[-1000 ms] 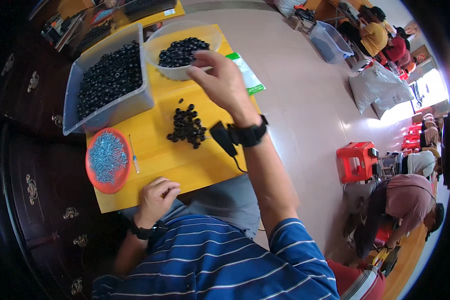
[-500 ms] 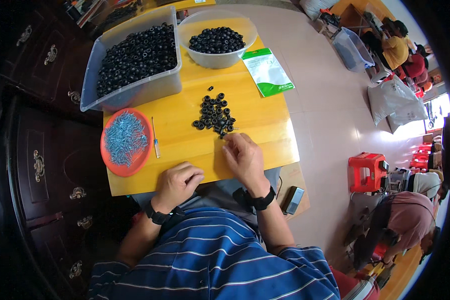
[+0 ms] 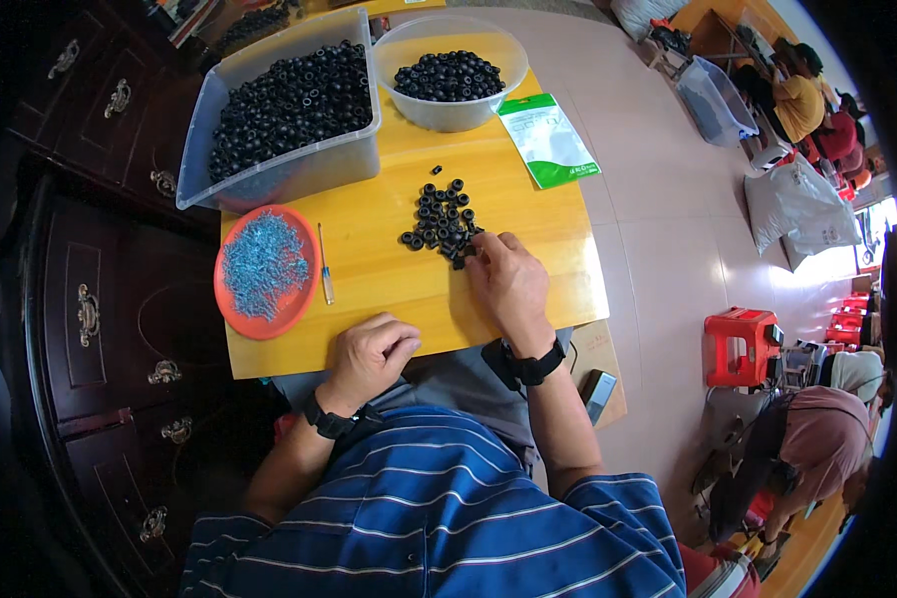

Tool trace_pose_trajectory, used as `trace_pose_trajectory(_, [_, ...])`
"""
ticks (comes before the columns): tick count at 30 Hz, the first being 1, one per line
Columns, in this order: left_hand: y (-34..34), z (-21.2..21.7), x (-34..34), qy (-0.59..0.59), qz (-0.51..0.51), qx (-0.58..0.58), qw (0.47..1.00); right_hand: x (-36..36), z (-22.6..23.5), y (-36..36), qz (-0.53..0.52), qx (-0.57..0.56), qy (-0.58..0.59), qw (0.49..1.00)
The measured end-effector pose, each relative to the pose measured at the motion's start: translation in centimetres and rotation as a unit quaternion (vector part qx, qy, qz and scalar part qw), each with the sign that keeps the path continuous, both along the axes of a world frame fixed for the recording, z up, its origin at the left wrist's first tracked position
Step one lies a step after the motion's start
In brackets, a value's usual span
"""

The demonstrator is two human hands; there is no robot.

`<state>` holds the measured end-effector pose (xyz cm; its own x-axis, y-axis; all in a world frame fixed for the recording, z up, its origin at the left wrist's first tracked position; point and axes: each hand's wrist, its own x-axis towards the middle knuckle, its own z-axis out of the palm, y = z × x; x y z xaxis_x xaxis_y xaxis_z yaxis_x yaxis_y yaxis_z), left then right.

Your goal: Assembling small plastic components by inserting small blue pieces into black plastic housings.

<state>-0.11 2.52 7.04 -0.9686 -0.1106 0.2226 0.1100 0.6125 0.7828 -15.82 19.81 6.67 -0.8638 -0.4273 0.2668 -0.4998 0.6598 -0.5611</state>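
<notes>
The right hand (image 3: 513,284), half-curled, is at one black-ring pile (image 3: 439,219); the left hand (image 3: 372,354) curls loosely; either's hold is unclear; two tubs (image 3: 319,171) (image 3: 452,115) stand beyond.

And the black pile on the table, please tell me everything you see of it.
The pile is a loose cluster of small black pieces, many ring-like with central holes, plastic or rubber by their look. They lie at mixed angles on the yellow table; one sits apart on the far side. The right hand seems to touch its near right edge.
</notes>
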Motion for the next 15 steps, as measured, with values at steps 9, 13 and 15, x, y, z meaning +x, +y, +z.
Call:
trace_pose_trajectory(9, [0.2,0.5,-0.5,-0.018,-0.007,0.006,1.0,0.1,-0.6,0.5,-0.009,-0.004,0.0,1.0])
trace_pose_trajectory(13, [0.2,1.5,-1.7,-0.032,0.018,0.028,0.999,1.1,1.1,2.6,-0.035,-0.12,-0.097,0.987])
trace_pose_trajectory(15, [0.3,2.2,-3.2,-0.016,0.008,0.002,1.0,1.7,1.2,4.0,-0.062,-0.163,-0.176,0.969])
